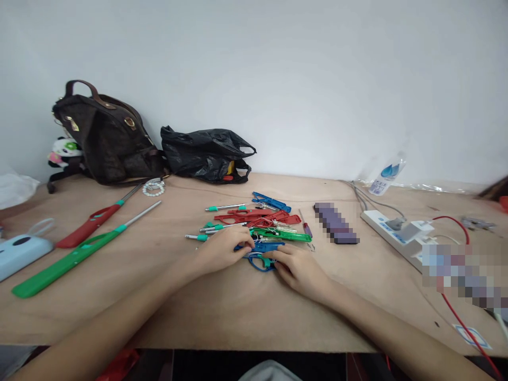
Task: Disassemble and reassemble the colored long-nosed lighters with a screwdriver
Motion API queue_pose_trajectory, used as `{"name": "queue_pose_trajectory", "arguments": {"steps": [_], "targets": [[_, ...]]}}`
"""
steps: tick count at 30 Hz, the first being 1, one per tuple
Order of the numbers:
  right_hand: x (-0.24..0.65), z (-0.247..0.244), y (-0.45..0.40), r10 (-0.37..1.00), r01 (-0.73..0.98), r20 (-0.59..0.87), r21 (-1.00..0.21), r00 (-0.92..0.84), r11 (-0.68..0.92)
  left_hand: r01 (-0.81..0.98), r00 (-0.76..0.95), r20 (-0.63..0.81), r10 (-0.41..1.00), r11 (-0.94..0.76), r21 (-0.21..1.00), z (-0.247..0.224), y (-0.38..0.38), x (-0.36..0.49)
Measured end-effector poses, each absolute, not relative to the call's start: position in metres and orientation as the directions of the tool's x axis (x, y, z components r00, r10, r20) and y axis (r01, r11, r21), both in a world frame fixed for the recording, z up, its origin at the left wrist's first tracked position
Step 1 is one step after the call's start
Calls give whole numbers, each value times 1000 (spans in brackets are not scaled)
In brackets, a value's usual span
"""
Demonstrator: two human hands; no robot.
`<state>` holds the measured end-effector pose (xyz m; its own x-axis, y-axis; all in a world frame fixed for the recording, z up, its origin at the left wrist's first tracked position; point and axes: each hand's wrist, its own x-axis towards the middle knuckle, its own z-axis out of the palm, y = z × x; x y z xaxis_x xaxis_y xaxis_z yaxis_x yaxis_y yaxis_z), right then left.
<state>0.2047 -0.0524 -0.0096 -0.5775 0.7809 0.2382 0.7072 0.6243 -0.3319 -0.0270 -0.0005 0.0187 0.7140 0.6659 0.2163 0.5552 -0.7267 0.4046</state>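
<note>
An opened blue lighter casing with a teal trigger lies at the table's middle, white wires around it. My right hand grips its right side, index finger on top and thumb near the trigger. At its left end, my left hand has its fingertips pinched together by the wires; what they hold is too small to make out. Just beyond are more opened long lighters: a green casing half, red casing halves and a farther blue one. Metal lighter tubes with teal collars point left.
A purple-handled screwdriver and small screws lie right of the parts, beside a purple slab. A power strip with cables is further right. Whole green and red lighters lie left; a backpack and black plastic bag stand behind.
</note>
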Motion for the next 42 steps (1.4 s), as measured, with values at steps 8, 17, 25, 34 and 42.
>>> {"name": "queue_pose_trajectory", "arguments": {"steps": [8, 17, 25, 34, 42], "targets": [[204, -11, -53, 808, 741, 249, -321, -534, 589, 622, 677, 190, 711, -691, 369, 10, -4, -18], [204, -12, -53, 793, 719, 259, -333, -552, 610, 639, 623, 187, 760, -632, 438, 2, -9, -10], [205, -12, -52, 777, 710, 235, -316, -584, 629, 629, 616, 189, 764, -623, 465, 1, -9, -8], [206, -13, -51, 768, 702, 245, -313, -591, 640, 644, 601, 202, 774, -618, 451, -2, -10, -6], [205, -13, -52, 766, 701, 255, -309, -590, 643, 610, 614, 240, 752, -645, 459, -6, -9, -8]]}}
